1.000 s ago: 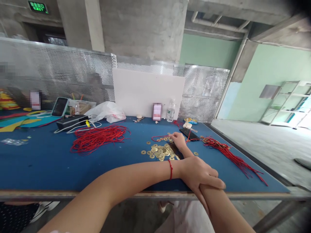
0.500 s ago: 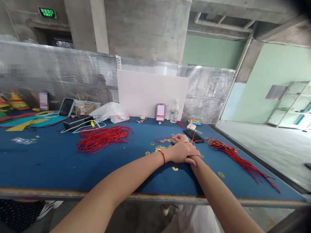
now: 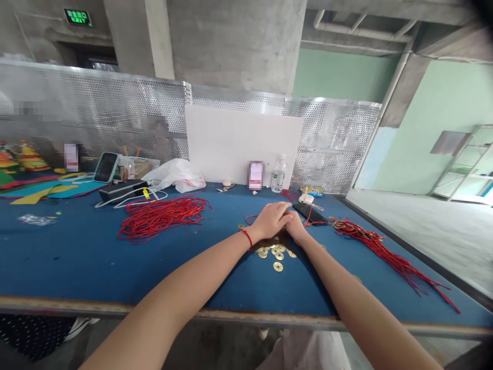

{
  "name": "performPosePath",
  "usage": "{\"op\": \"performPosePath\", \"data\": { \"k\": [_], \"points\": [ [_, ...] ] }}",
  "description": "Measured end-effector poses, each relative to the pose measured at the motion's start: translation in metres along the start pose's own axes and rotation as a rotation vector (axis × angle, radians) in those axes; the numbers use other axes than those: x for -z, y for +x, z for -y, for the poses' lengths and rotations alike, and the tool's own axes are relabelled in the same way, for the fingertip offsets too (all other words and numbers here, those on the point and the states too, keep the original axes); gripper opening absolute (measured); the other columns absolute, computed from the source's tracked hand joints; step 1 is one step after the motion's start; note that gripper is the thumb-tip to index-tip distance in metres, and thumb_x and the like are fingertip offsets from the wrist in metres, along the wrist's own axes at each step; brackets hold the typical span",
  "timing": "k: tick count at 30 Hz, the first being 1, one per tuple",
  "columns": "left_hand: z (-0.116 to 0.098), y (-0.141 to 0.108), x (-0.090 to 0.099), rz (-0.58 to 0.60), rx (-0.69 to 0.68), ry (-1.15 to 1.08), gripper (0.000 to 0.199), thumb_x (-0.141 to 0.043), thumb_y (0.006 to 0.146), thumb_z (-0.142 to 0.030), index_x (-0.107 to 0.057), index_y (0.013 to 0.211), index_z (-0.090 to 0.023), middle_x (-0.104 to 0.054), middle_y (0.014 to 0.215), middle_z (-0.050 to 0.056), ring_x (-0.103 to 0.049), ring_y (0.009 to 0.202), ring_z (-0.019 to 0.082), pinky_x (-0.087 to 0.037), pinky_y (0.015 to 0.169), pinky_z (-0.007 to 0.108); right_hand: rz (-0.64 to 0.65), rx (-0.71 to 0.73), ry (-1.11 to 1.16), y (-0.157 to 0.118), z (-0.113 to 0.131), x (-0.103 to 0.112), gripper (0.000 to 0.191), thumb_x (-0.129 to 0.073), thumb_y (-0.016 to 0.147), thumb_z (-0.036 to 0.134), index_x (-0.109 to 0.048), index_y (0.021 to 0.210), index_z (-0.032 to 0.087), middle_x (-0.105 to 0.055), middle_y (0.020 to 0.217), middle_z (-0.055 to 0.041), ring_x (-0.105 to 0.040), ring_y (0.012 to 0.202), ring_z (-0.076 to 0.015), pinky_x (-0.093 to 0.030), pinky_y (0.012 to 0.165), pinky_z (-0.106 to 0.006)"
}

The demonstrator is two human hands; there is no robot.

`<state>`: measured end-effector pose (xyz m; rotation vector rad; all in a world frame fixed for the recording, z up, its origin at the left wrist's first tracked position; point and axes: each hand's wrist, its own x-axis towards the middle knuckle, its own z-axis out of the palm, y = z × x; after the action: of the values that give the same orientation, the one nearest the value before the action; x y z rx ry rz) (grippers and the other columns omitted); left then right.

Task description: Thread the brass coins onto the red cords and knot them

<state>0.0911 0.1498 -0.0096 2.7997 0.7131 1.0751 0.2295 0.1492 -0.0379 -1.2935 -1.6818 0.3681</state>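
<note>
From the head view, seeing the left hand (image 3: 267, 220) overlapping and touching the right hand (image 3: 296, 227); not managing to tell whether spread or pinching anything, undersides being hidden. Seeing gold coins (image 3: 278, 266) lying near the hands on a blue tabletop (image 3: 108, 267), between a red cord bundle (image 3: 162, 218) and a red tassel (image 3: 389, 257). Noticing a white board (image 3: 231, 144) standing before perforated metal sheeting (image 3: 335, 144). Glimpsing a concrete pillar (image 3: 234, 46), a pale green wall (image 3: 342, 74) and a lit exit sign (image 3: 78, 17) beyond.
</note>
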Motion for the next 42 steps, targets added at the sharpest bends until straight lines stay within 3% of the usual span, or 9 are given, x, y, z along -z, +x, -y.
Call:
{"op": "performPosePath", "data": {
  "k": [4, 7, 10, 19, 25, 37, 42],
  "points": [
    [0.017, -0.001, 0.0, 0.078, 0.2, -0.168, 0.053, -0.025, 0.099, -0.05, -0.064, 0.09, -0.015, -0.068, 0.087, 0.008, -0.062, 0.083, 0.021, -0.043, 0.077, 0.031, 0.071, 0.054, 0.165, 0.0, 0.0, 0.009, 0.024, -0.053, 0.077, 0.037, -0.054, 0.064, 0.017, -0.053, 0.059, 0.0009, -0.044, 0.059, -0.0126, -0.034, 0.056, -0.025],
    [0.025, 0.001, 0.0, 0.057, 0.275, -0.252, 0.056, -0.031, 0.095, -0.057, -0.056, 0.066, -0.015, -0.058, 0.064, 0.003, -0.054, 0.064, 0.016, -0.037, 0.064, 0.027, 0.052, 0.054, 0.125, 0.002, -0.001, 0.014, 0.035, -0.056, 0.076, 0.047, -0.047, 0.059, 0.019, -0.039, 0.053, 0.0044, -0.032, 0.055, -0.0102, -0.025, 0.052, -0.024],
    [0.033, 0.003, 0.001, 0.053, 0.274, -0.297, 0.053, -0.039, 0.09, -0.057, -0.051, 0.059, -0.016, -0.051, 0.058, 0.0, -0.046, 0.059, 0.013, -0.032, 0.06, 0.026, 0.078, 0.048, 0.089, 0.003, -0.001, 0.017, 0.038, -0.056, 0.075, 0.053, -0.048, 0.06, 0.019, -0.039, 0.054, 0.0043, -0.032, 0.056, -0.0106, -0.023, 0.052, -0.025],
    [0.041, 0.0, 0.019, 0.211, 0.269, -0.412, 0.048, -0.051, 0.081, -0.057, -0.047, 0.057, -0.016, -0.042, 0.054, -0.003, -0.036, 0.056, 0.01, -0.028, 0.055, 0.024, 0.195, 0.028, 0.074, 0.003, 0.0, 0.025, 0.04, -0.056, 0.073, 0.057, -0.055, 0.067, 0.018, -0.048, 0.06, 0.0023, -0.04, 0.059, -0.0121, -0.031, 0.056, -0.026],
    [0.039, -0.003, 0.032, 0.338, 0.353, -0.523, 0.046, -0.053, 0.082, -0.057, -0.057, 0.069, -0.014, -0.05, 0.052, -0.002, -0.043, 0.051, 0.01, -0.034, 0.054, 0.024, 0.188, 0.005, -0.066, 0.005, -0.004, 0.033, 0.029, -0.054, 0.079, 0.044, -0.057, 0.068, 0.017, -0.053, 0.064, 0.0004, -0.046, 0.062, -0.0138, -0.033, 0.06, -0.027],
    [0.075, -0.013, 0.054, 0.308, 0.426, -0.542, 0.032, -0.062, 0.076, -0.044, -0.065, 0.075, -0.012, -0.054, 0.056, -0.001, -0.046, 0.051, 0.01, -0.036, 0.054, 0.023, 0.154, 0.044, -0.363, 0.003, 0.001, 0.043, 0.019, -0.05, 0.087, 0.031, -0.059, 0.076, 0.018, -0.065, 0.076, -0.0033, -0.055, 0.071, -0.0163, -0.036, 0.065, -0.026],
    [0.08, -0.017, 0.064, 0.276, 0.479, -0.53, 0.026, -0.063, 0.075, -0.038, -0.066, 0.073, -0.012, -0.056, 0.053, 0.0, -0.049, 0.051, 0.01, -0.038, 0.055, 0.023, 0.157, 0.005, -0.449, 0.003, 0.003, 0.049, 0.016, -0.048, 0.089, 0.026, -0.059, 0.081, 0.018, -0.066, 0.083, -0.0053, -0.057, 0.076, -0.0173, -0.036, 0.066, -0.027]
  ]
}}
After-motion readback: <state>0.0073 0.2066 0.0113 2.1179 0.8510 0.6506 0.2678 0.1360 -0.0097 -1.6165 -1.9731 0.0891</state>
